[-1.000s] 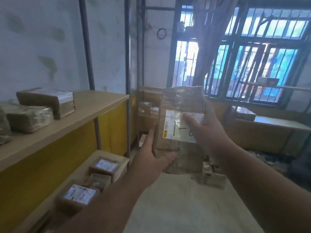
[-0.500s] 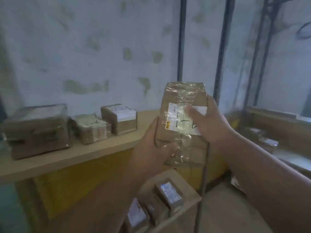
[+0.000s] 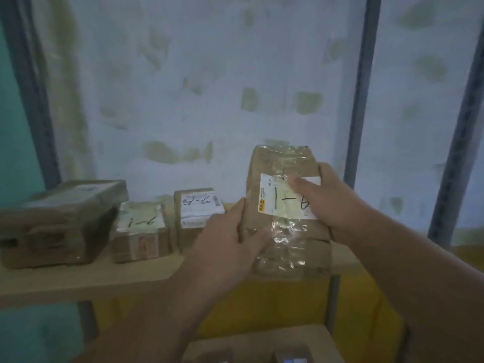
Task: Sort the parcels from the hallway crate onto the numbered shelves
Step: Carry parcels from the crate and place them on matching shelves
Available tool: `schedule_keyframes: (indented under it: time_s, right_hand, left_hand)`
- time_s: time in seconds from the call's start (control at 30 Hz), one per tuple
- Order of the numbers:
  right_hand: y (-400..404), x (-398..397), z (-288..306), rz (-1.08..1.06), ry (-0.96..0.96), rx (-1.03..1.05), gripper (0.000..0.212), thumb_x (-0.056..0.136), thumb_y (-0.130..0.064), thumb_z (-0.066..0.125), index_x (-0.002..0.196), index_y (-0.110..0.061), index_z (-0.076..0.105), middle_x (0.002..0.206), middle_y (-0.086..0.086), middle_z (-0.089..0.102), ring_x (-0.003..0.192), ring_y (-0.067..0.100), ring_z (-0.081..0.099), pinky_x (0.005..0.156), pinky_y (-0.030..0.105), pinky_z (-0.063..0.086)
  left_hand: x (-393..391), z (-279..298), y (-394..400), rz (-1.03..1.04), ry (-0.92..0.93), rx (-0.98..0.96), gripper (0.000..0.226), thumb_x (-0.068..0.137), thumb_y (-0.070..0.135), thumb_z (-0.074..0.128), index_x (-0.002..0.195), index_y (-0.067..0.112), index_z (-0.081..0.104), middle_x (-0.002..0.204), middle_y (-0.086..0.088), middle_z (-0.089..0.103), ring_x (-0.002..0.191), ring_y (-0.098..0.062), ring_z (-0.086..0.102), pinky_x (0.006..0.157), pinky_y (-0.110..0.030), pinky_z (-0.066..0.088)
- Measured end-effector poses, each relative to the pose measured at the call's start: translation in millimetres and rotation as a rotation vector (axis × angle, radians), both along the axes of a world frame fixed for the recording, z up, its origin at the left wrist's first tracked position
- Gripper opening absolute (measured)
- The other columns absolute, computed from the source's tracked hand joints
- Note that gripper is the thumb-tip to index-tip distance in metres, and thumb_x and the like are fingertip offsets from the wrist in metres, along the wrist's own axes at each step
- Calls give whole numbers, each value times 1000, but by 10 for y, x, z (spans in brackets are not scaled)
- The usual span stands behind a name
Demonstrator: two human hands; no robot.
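- Parcel [image 3: 284,205] marked 1-6 stands upright, long axis twelve to six, above the shelf [image 3: 110,280] edge.
- Left hand [image 3: 225,242] grips its lower left; right hand [image 3: 324,203] clasps its right side.
- Matching 1-6 box [image 3: 140,231] sits at nine o'clock.

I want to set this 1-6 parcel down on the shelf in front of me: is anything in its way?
Nothing visible blocks it. Both hands, left and right, hold the parcel above bare shelf. Three boxes sit to its left, clear of that stretch.
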State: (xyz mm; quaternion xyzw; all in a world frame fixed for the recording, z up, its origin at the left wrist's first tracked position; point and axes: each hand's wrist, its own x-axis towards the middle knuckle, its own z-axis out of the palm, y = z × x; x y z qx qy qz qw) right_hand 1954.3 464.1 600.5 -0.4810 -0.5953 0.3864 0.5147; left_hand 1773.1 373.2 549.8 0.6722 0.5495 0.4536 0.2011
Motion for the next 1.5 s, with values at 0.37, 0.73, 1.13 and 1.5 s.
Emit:
schedule_keyframes:
  time_s: [0.37, 0.73, 1.13, 1.5]
  right_hand:
    - [817, -17, -70, 326, 77, -133, 37, 93, -19, 60, 126, -18, 45, 107, 12, 68, 81, 28, 74, 64, 46, 62]
    - [1056, -182, -102, 496, -258, -172, 31, 83, -19, 60, 111, -5, 63, 101, 15, 73, 74, 23, 68, 53, 24, 50]
    - [907, -17, -81, 286, -753, 253, 31, 89, -26, 61, 117, -11, 62, 120, 8, 63, 99, 20, 57, 78, 34, 47]
    - [-96, -222, 71, 345, -572, 771, 43, 94, -42, 57, 135, -29, 50, 132, -12, 51, 119, 7, 49, 100, 29, 44]
  left_hand:
    - [523, -54, 240, 595, 176, 3, 21, 97, 42, 57, 114, 29, 63, 93, 19, 59, 78, 5, 51, 62, -13, 38]
    - [495, -11, 345, 842, 267, -1, 30, 93, 46, 62, 121, 37, 60, 82, 23, 51, 73, 0, 50, 57, -19, 34]
    - [514, 31, 424, 870, 377, 26, 25, 94, 55, 54, 103, 32, 58, 80, 15, 59, 74, -8, 56, 52, -24, 36]
    - [426, -212, -178, 778, 361, 175, 18, 89, 57, 55, 99, 41, 55, 89, 21, 52, 72, 2, 51, 57, -14, 31]
